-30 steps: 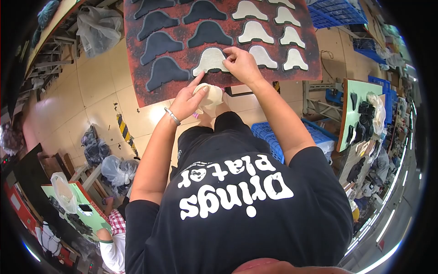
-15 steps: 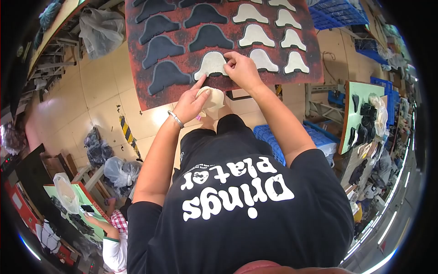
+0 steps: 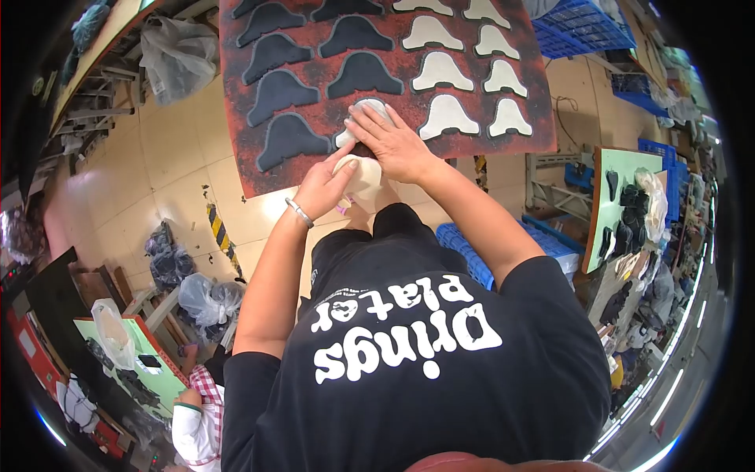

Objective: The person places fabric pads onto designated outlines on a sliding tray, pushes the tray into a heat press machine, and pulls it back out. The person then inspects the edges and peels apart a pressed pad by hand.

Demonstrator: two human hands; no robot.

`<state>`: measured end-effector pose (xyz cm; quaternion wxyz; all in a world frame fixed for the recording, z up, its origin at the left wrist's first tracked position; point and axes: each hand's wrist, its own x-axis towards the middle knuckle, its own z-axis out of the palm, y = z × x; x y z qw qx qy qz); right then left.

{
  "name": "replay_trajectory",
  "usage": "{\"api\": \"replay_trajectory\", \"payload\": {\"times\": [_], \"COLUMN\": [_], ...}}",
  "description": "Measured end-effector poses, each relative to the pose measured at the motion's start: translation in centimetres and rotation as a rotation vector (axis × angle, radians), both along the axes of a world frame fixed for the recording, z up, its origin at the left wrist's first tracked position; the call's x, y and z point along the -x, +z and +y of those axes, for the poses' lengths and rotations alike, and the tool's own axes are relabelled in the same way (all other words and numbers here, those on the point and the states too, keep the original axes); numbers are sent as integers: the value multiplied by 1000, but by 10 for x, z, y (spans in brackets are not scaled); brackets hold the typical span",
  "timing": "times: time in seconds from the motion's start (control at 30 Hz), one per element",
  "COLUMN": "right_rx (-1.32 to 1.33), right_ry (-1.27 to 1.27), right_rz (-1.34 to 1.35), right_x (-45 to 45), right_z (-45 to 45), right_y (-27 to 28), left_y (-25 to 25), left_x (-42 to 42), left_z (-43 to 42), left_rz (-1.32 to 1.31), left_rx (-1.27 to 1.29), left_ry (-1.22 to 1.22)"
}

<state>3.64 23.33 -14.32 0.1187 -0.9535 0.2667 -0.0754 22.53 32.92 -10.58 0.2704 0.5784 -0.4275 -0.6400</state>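
My right hand (image 3: 391,145) lies flat, fingers stretched, over a cream curved piece (image 3: 346,138) on the red-black board (image 3: 346,177). Most of that piece is hidden under my palm and fingers. Just below it, my left hand (image 3: 322,187) grips several loose cream pieces (image 3: 363,179) between thumb and fingers, its index fingertip reaching the board beside the covered piece. Left of my hands is a dark curved piece (image 3: 291,143) with no cream layer. To the right lies another shape topped with a cream piece (image 3: 448,116).
Further rows of dark pieces (image 3: 363,75) and cream-topped pieces (image 3: 442,71) fill the board. Blue crates (image 3: 586,30) stand at the upper right, and a blue crate (image 3: 464,252) is beside my body. At lower left, another person's arm (image 3: 189,397) is near a green table (image 3: 149,385).
My right hand has gone from pinching the cream piece's right edge to lying flat over it. My left hand has shifted slightly left and down, still gripping the loose pieces.
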Motion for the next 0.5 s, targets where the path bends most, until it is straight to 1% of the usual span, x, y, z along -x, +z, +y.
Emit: {"api": "replay_trajectory", "payload": {"times": [0.1,0.2,0.3,0.4,0.5], "right_rx": [-32,-123,-137,-110,-2], "right_ry": [28,46,47,40,-38], "right_rz": [40,11,14,-29,-255], "right_x": [1,3,2,1,4], "right_z": [-2,-6,-6,-8,-25], "right_y": [4,8,8,13,36], "left_y": [7,18,11,14,27], "left_x": [-7,-14,-19,-14,-9], "left_z": [7,15,20,15,2], "left_rz": [205,260,297,350,410], "left_rx": [169,136,66,-5,-16], "left_ry": [88,120,194,358,422]}}
